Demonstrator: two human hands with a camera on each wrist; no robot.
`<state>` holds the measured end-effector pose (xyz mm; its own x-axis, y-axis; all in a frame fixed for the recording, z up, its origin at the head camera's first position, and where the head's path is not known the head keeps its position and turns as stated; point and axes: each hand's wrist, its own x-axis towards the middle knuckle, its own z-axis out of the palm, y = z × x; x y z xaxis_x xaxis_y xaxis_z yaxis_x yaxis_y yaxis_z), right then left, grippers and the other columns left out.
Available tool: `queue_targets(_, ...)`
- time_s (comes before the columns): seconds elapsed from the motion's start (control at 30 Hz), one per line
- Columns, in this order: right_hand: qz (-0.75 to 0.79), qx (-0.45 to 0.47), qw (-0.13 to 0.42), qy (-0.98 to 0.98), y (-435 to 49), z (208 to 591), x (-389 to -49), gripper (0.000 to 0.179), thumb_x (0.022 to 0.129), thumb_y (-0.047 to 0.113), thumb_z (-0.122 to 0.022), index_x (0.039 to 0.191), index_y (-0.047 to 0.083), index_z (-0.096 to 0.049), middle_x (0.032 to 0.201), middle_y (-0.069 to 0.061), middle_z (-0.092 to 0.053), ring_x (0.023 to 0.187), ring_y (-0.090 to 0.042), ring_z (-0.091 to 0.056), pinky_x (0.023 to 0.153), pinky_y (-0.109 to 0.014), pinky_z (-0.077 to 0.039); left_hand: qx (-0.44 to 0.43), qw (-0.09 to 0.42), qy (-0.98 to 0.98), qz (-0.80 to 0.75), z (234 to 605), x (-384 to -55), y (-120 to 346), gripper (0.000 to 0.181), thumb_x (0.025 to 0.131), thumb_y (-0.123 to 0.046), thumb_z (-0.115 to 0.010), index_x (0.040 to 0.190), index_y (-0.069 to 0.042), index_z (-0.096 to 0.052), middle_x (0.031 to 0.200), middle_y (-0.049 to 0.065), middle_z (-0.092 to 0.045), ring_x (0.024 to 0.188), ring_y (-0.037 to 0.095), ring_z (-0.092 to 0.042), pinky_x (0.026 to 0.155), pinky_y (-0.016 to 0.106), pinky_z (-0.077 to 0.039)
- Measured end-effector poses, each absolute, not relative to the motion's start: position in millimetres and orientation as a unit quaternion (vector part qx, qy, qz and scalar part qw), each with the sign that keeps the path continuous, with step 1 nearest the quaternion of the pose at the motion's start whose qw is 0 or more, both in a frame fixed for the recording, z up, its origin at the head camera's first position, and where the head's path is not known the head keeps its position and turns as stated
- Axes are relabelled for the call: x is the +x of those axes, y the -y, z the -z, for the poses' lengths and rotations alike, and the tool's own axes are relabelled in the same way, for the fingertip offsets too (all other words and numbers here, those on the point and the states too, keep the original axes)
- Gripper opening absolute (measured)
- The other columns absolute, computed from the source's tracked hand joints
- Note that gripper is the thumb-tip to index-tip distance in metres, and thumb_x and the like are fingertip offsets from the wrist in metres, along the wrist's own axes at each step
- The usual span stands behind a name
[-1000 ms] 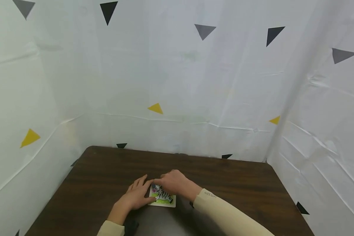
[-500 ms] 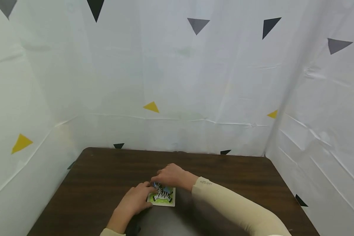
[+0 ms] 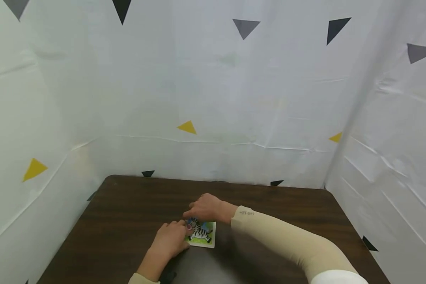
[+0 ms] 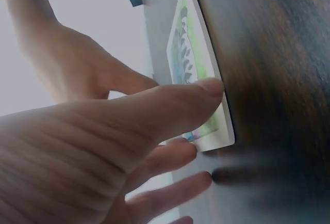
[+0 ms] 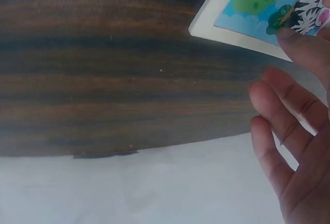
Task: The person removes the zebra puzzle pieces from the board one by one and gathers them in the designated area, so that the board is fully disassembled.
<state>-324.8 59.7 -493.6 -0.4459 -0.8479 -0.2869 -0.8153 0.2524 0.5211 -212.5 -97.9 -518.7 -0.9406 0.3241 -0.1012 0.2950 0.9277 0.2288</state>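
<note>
A small square puzzle board (image 3: 207,236) with a zebra picture and a white border lies flat on the table; thin seams cross the picture in the right wrist view. My left hand (image 3: 168,238) rests at its left side. In the left wrist view the thumb (image 4: 180,100) lies over the white rim (image 4: 224,131), with the other fingers extended near the corner. My right hand (image 3: 206,208) arches over the far edge. One fingertip (image 5: 286,35) touches the picture by a dark green bush, while the other fingers hang relaxed beside the board. Its upper left part is hidden.
The dark wood-grain table (image 3: 145,205) extends around the board, with rounded far corners. White sheeting (image 3: 213,98) with grey, black and yellow triangles encloses the back and both sides. The right forearm in a cream sleeve (image 3: 280,236) crosses the table's right part.
My right hand has drawn slightly farther toward the board's far edge, baring more of the picture's right side. The left hand's spread fingers have drawn in over the board's left side.
</note>
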Motion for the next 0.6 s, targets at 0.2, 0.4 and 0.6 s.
queue_targets(0.2,0.330,0.529,0.018,0.782,-60.2,493.4,-325.3,0.043,0.106,0.039,-0.070,0.146,0.050,-0.058,0.130,0.016,-0.073,0.063,-0.007,-0.047,0.058,-0.024,-0.051,0.143,0.079,-0.981,-0.104,517.9,-209.6,95.0,0.039,0.091,-0.040,-0.086,0.129,-0.033,-0.080,0.140,0.003,-0.069,0.123,0.033,-0.065,0.108,0.061,-0.049)
queue_targets(0.4,0.318,0.535,0.023,0.782,-62.1,491.9,-325.1,0.037,0.108,0.037,-0.067,0.143,0.047,-0.059,0.125,0.014,-0.074,0.064,-0.007,-0.049,0.057,-0.024,-0.051,0.141,0.088,-0.980,-0.111,518.8,-209.8,95.4,0.046,0.093,-0.043,-0.084,0.137,-0.031,-0.076,0.146,0.003,-0.068,0.130,0.034,-0.064,0.110,0.062,-0.047)
queue_targets(0.6,0.300,0.537,0.022,0.788,-62.8,490.9,-326.9,0.033,0.110,0.035,-0.065,0.141,0.043,-0.058,0.117,0.012,-0.075,0.062,-0.009,-0.046,0.053,-0.025,-0.044,0.130,0.090,-0.981,-0.114,516.5,-211.6,96.0,0.058,0.091,-0.042,-0.086,0.142,-0.019,-0.071,0.148,0.005,-0.067,0.133,0.034,-0.062,0.111,0.063,-0.046)
